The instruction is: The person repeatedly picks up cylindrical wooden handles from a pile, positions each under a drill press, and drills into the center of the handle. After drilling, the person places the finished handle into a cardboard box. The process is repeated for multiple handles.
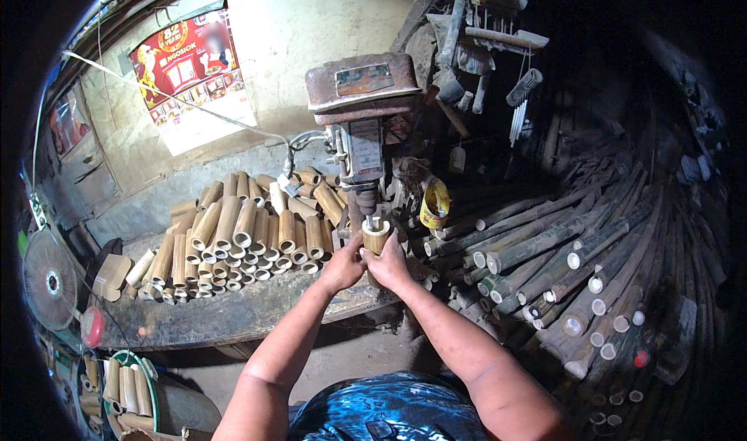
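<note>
Both my arms reach forward to a rusty drill press (360, 141) at the centre. Under its chuck (366, 202) I hold a short bamboo piece (376, 241) upright, its pale cut rim facing up. The drill bit (374, 222) is down at the bamboo's top opening; how deep it sits I cannot tell. My left hand (346, 265) grips the piece from the left side, and my right hand (388, 265) grips it from the right. The fingers of both hands are wrapped round it, partly hidden behind the bamboo.
Cut bamboo tubes (226, 239) are stacked on the wooden bench (233, 316) at left. Long bamboo poles (537, 258) fill the right side. A yellow container (434, 204) hangs beside the press. A fan (51, 278) and a bucket (158, 398) of bamboo pieces stand far left.
</note>
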The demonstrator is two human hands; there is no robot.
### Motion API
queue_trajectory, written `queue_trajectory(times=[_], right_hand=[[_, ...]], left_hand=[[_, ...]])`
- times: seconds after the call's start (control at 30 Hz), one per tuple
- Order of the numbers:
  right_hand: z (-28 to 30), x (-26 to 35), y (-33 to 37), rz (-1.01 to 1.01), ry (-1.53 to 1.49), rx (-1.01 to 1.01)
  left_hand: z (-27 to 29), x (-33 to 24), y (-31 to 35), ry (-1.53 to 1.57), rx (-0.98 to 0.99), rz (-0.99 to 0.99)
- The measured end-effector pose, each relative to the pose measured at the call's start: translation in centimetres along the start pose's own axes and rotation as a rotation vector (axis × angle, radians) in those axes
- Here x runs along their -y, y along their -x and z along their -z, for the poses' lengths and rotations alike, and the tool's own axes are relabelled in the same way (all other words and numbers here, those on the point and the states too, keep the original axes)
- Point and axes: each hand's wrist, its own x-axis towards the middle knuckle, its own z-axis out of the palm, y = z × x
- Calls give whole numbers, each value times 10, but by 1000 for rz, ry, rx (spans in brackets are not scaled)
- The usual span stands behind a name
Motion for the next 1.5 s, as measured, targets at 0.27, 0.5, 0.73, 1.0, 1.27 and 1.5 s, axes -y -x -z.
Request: queue_trajectory(times=[0.27, 0.5, 0.73, 1.0, 1.27, 1.5], right_hand=[[4, 2, 17, 18, 3, 23], [-7, 1, 22, 38, -16, 67], [-8, 0, 18, 61, -26, 89], [-11, 7, 9, 87, -104, 88], [-6, 23, -9, 9, -86, 84], [8, 17, -6, -52, -48, 22]], left_hand=[[-6, -6, 20, -64, -39, -19], [-4, 0, 34, 51, -61, 20], [-2, 3, 37, -38, -71, 9], [-2, 5, 33, -26, -107, 117], [-11, 20, 7, 1, -258, -46], [-9, -5, -1, 115, -69, -16]])
